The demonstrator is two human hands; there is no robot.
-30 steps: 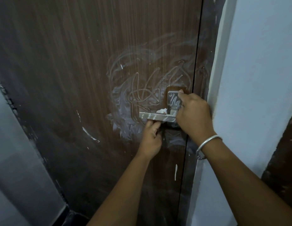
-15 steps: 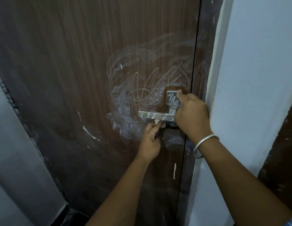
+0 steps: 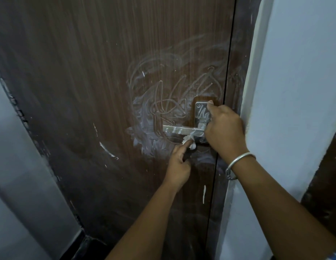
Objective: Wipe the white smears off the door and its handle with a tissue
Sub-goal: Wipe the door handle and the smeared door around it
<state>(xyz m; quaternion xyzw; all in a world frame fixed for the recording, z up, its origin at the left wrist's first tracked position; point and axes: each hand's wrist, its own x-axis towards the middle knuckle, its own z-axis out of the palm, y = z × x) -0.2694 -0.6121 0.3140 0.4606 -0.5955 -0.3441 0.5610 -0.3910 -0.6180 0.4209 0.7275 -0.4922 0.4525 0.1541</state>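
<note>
A brown wood-grain door (image 3: 88,81) carries swirled white smears (image 3: 163,94) around its metal lever handle (image 3: 177,130). The lever and its backplate (image 3: 201,110) are streaked white too. My left hand (image 3: 179,164) is below the lever. It pinches a small crumpled white tissue (image 3: 189,142) and presses it with the forefinger against the lever's underside near the pivot. My right hand (image 3: 225,128), with a metal bangle (image 3: 238,162) on its wrist, grips the handle at its pivot, thumb up on the backplate.
The dark door frame (image 3: 238,62) runs just right of the handle, with a white wall (image 3: 294,91) beyond it. A grey wall (image 3: 17,166) stands at the left and dark floor (image 3: 84,246) at the bottom. White streaks (image 3: 109,150) mark the lower door.
The tissue has gone from the top of the lever to its underside. My left hand shifted slightly and its forefinger now points up at the lever. My right hand stayed on the handle.
</note>
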